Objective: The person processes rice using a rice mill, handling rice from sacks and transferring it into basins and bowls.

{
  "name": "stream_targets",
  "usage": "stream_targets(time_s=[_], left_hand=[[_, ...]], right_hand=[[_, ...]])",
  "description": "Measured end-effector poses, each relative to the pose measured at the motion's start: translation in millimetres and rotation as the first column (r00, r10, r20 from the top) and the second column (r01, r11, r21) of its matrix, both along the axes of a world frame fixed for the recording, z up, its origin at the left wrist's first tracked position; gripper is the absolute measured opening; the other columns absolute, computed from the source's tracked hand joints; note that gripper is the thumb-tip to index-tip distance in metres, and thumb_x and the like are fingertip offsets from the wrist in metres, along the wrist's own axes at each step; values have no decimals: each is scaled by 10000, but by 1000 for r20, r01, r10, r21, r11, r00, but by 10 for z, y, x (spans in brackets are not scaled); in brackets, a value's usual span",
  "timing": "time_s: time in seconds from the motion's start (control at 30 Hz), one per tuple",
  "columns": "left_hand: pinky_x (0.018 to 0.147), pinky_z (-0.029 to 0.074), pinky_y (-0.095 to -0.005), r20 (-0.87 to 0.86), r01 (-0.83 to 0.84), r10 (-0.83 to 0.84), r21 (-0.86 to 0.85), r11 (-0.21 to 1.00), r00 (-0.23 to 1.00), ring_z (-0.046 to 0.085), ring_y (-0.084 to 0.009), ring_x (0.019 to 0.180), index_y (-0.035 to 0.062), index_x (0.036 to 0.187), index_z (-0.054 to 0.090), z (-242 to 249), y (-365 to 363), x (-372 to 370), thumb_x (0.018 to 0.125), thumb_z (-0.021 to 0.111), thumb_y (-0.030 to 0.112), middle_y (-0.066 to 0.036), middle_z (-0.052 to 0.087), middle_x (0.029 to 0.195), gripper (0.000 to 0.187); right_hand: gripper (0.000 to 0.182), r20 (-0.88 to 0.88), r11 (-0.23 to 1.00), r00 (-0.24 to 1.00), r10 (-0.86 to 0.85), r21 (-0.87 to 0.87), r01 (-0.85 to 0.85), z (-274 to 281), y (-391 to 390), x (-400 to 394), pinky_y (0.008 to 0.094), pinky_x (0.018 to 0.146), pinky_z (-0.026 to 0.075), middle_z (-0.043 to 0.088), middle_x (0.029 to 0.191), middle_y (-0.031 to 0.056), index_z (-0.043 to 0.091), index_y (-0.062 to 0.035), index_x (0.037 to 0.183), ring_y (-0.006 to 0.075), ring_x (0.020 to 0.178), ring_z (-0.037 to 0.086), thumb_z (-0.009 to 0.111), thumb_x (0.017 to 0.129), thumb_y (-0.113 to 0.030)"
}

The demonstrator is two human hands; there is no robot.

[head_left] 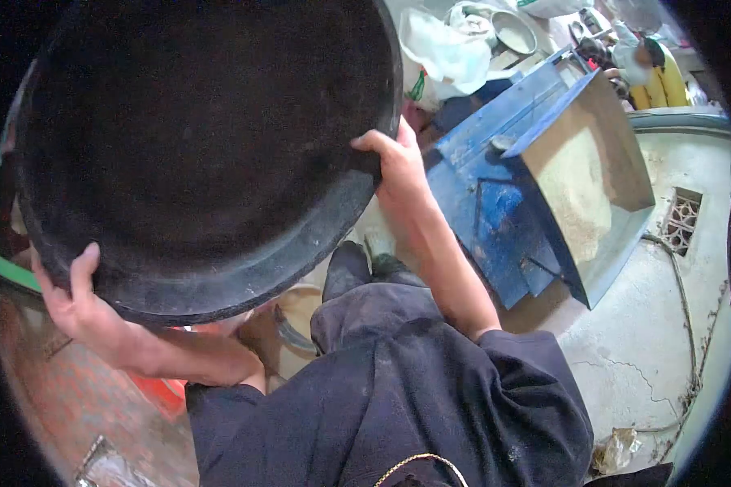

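- Left hand (77, 307) grips the near left rim of a big black basin (203, 146).
- Right hand (400, 169) grips its right rim.
- The basin is held up before a dark shirt (374, 390), left of a blue box (499, 207).

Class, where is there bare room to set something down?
Reddish floor between red container and clear plastic; pale concrete between blue metalwork and cable, possibly wall. Crowded: top right, around the bag and bowl. The basin hides upper left.

The black basin (195, 154) looks matt, slightly scuffed.
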State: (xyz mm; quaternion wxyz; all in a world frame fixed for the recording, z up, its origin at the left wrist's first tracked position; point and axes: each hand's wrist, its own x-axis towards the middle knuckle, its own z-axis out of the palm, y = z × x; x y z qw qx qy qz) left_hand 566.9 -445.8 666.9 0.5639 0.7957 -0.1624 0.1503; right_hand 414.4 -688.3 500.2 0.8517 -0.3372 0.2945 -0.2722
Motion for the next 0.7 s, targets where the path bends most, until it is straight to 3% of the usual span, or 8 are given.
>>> stream_targets(time_s=[0.1, 0.2, 0.23, 0.27, 0.33, 0.47, 0.53, 0.7], left_hand=[[902, 425, -310, 105, 13, -12, 0, 1000, 994, 574, -235, 960, -54, 1211, 535, 267, -452, 345, 703, 615, 4, -146, 599, 1107, 517], [873, 450, -319, 25, 35, -33, -103, 994, 999, 580, -250, 953, -47, 1181, 556, 393, -930, 809, 694, 621, -3, -151, 604, 1084, 493], [871, 464, -325, 57, -2, 2, 1, 1000, 998, 587, -263, 970, -38, 1158, 570, 407, -1052, 965, 719, 612, 47, -166, 609, 1068, 450], [871, 464, -325, 62, 8, -7, -6, 1000, 998, 587, -263, 970, -38, 1158, 570, 386, -1177, 1131, 719, 612, 47, -166, 609, 1068, 450], [892, 470, -340, -64, -16, 14, -31, 999, 998, 588, -270, 1005, -23, 1165, 573, 346, -1587, 1715, 767, 577, 125, -175, 602, 1095, 424], [907, 484, -362, -116, 73, -80, -68, 995, 990, 583, -252, 1000, -21, 1162, 582, 433, -2072, 2486, 821, 559, 125, -135, 568, 1168, 371], [949, 458, -369, 47, 100, -109, 173, 980, 993, 548, -244, 1074, -16, 1173, 578, 416, -2322, 2917, 870, 502, 158, -131, 515, 1243, 358], [923, 467, -374, -127, 244, -236, 46, 969, 963, 573, -272, 1055, -28, 1206, 541, 165, -3185, 3822, 835, 518, 145, -181, 559, 1201, 410]], right_hand=[[377, 44, 997, 996, -77, -8, 77, 324, -390, 345, 333, 696, 522, 608, 909, 102, 527, 10, 1052, 217, 782, 599, 550, 680, 70], [367, 56, 992, 990, -127, -17, 128, 434, -755, 817, 351, 679, 540, 598, 913, 129, 522, 20, 1048, 236, 764, 608, 552, 685, 67], [363, 64, 991, 989, -130, -32, 133, 441, -850, 978, 352, 679, 540, 598, 911, 129, 522, 22, 1045, 236, 760, 606, 554, 686, 66], [360, 73, 989, 987, -140, -41, 143, 446, -952, 1142, 353, 679, 540, 597, 909, 129, 523, 23, 1042, 235, 756, 604, 556, 686, 64], [360, 57, 984, 983, -177, -23, 178, 483, -1236, 1618, 351, 673, 537, 596, 898, 120, 527, 10, 1034, 230, 749, 601, 559, 679, 62], [395, -5, 968, 969, -248, -28, 248, 545, -1637, 2227, 302, 615, 513, 584, 849, 73, 528, -18, 1053, 179, 701, 578, 543, 666, 60], [374, -37, 974, 974, -225, -43, 223, 517, -1889, 2462, 293, 590, 496, 574, 819, 60, 530, -18, 1034, 167, 683, 565, 552, 668, 54], [358, -22, 966, 969, -247, -85, 244, 302, -2679, 3081, 266, 611, 483, 577, 829, 45, 530, -5, 1052, 130, 691, 556, 563, 698, 34]])
